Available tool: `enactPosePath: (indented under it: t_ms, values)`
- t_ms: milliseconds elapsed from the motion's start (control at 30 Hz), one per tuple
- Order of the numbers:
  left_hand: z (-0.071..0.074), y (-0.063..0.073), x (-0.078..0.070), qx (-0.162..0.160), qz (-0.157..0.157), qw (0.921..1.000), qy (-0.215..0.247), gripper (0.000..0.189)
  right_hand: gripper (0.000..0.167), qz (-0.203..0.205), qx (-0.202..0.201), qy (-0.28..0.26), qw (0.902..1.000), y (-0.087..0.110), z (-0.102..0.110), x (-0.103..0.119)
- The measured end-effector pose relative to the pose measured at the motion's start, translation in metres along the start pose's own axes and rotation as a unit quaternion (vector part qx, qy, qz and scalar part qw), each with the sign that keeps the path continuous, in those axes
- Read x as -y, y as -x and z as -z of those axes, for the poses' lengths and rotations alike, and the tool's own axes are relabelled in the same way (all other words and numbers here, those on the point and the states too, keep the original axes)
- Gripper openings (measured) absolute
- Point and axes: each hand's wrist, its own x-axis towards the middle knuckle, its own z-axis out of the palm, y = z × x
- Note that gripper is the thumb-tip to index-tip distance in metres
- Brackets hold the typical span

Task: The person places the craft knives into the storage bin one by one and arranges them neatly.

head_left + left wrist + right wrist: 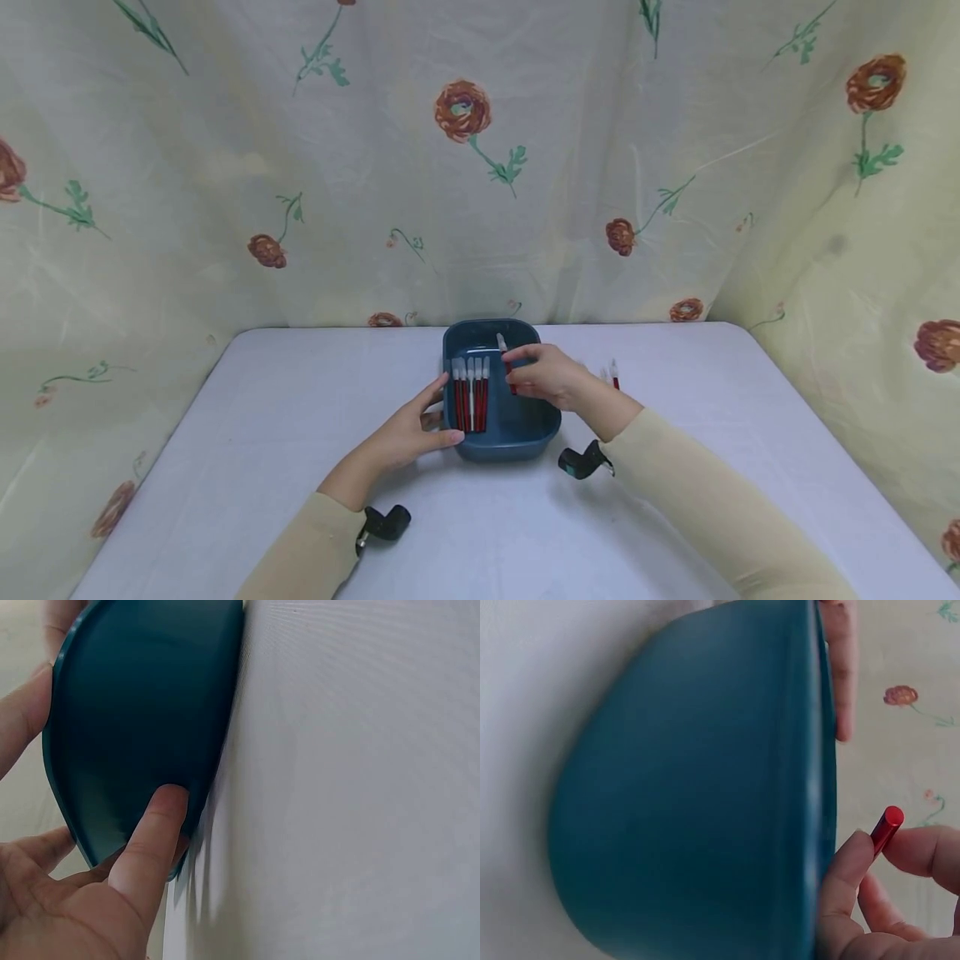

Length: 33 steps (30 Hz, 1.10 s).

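A dark blue plastic basin [506,450] stands on the table; several slim red pens [470,400] with clear whitish caps lie side by side in its left half. My left hand [408,429] grips the basin's left wall, the thumb at the rim and a finger [154,832] along the outer wall. Over the basin's right half, my right hand [546,377] pinches another red pen [886,829] between thumb and fingertips. That pen's cap points to the back, and its red end shows in the right wrist view.
A few more capped pens [615,375] are right of the basin, partly hidden behind my right wrist. A white cloth covers the table [315,383]. Flowered curtains [360,167] rise behind it and along both sides. Each wrist carries a small black camera [581,462].
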Motion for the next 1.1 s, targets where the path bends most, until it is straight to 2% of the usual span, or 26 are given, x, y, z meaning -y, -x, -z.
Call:
enactPosePath:
  t_ms: [467,867,1100]
  values:
    - [0.002,-0.001,0.003,0.007,-0.007,0.9999,0.002,0.099,0.042,-0.026,-0.013,0.02,0.9994,-0.011,-0.024,-0.014]
    - [0.001,-0.002,0.003,0.011,-0.012,0.9999,0.004,0.099,0.039,-0.023,-0.015,0.074,0.9969,-0.012,-0.028,-0.021]
    - [0.002,-0.001,0.003,0.013,-0.013,0.9998,0.003,0.101,0.037,-0.023,-0.01,0.077,0.9967,-0.012,-0.03,-0.022]
